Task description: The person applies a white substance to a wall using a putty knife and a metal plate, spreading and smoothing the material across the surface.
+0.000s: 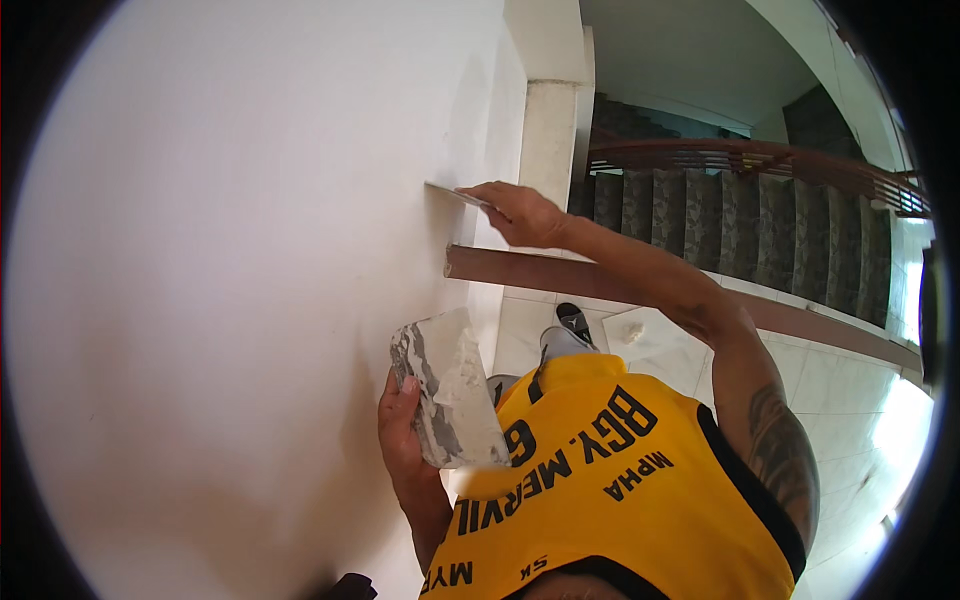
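My right hand (522, 213) is closed on a thin, flat putty knife (448, 191), reaching forward at the wall's right part. The blade's far edge meets the white wall (250, 220) or lies very close to it. Lower down, my left hand (402, 420) grips a flat rectangular board (455, 390) by its left edge, with the thumb on top. White putty is smeared over the board's grey face, thickest toward its right side. The fingers beneath the board are hidden.
A brown handrail (560, 271) ends by the wall, under my right forearm. Beyond it, dark patterned stairs (735, 225) go along a reddish-brown railing (740, 155). Below lies a pale tiled floor (840, 390), with a whitish lump (634, 333) near my dark slipper (573, 319).
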A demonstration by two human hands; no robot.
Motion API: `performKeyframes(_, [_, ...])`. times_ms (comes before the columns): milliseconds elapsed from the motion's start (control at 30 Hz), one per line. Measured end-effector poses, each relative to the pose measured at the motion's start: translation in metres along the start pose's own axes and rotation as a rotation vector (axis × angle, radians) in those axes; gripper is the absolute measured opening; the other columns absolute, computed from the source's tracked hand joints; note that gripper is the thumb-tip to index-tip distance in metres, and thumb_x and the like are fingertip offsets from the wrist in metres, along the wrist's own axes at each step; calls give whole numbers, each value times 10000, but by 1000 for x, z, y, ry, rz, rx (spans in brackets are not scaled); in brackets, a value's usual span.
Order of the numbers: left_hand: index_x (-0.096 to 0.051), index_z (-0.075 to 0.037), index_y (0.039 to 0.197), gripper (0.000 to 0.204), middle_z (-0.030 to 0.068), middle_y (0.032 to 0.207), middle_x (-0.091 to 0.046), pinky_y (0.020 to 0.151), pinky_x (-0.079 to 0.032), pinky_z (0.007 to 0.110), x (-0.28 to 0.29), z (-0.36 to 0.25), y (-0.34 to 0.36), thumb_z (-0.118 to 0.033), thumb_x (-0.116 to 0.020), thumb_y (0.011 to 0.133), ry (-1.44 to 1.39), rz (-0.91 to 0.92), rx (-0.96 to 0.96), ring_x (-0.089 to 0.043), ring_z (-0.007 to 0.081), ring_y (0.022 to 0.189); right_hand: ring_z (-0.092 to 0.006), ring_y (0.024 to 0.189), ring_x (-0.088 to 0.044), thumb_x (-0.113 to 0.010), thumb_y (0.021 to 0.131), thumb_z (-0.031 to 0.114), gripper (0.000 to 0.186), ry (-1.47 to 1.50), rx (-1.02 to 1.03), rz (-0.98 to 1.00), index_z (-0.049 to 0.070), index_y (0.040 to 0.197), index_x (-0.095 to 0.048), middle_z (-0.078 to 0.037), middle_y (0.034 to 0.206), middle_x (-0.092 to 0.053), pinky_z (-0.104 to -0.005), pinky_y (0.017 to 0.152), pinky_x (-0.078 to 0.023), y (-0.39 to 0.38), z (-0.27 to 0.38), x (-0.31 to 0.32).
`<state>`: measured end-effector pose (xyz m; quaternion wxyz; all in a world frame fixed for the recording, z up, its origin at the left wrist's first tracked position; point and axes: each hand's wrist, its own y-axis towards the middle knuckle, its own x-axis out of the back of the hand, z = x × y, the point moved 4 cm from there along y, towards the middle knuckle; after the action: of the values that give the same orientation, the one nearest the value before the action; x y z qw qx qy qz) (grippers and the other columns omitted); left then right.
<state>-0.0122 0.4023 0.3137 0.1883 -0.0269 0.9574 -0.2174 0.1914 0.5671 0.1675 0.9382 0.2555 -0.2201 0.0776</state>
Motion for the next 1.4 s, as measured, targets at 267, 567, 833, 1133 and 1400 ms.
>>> performKeyframes(267, [-396,47,1263,419,140,1142,-563,855,-483,311,13,13,-2,-167,-461,908,68,-107,-32,-591,196,984,-417,759,-614,-475,848,241,305,-217,-352,-500,-46,862,-576,-293,784,-592,-445,670,-478,95,-161,66])
performKeyframes(567, [-399,15,1305,429,118,1177,-551,873,-468,330,46,35,-5,-175,-449,923,-2,-148,-68,-563,199,1047,-418,770,-610,-526,842,157,248,-126,-341,-388,-6,1027,-555,-268,847,-606,-442,672,-491,75,-132,10])
performKeyframes(833, [-406,51,1257,423,133,1142,-569,873,-467,310,7,11,-1,-161,-482,899,49,-109,-58,-584,195,1002,-320,969,-581,-510,814,-7,410,37,-116,-215,45,1221,-505,-174,1096,-572,-379,773,-491,-4,6,-21])
performKeyframes(1133, [-400,58,1265,436,139,1141,-564,873,-459,307,7,12,-1,-179,-472,907,72,-88,-73,-575,194,1010,-433,897,-589,-454,857,213,318,-168,-620,-364,-23,1043,-557,-288,923,-606,-452,776,-475,34,-134,39])
performKeyframes(1400, [-406,49,1268,441,133,1136,-567,868,-459,309,19,22,1,-190,-473,904,43,-149,-59,-577,196,999,-454,916,-574,-450,847,202,329,-105,-564,-450,-36,1051,-551,-301,936,-601,-478,822,-458,83,-194,29])
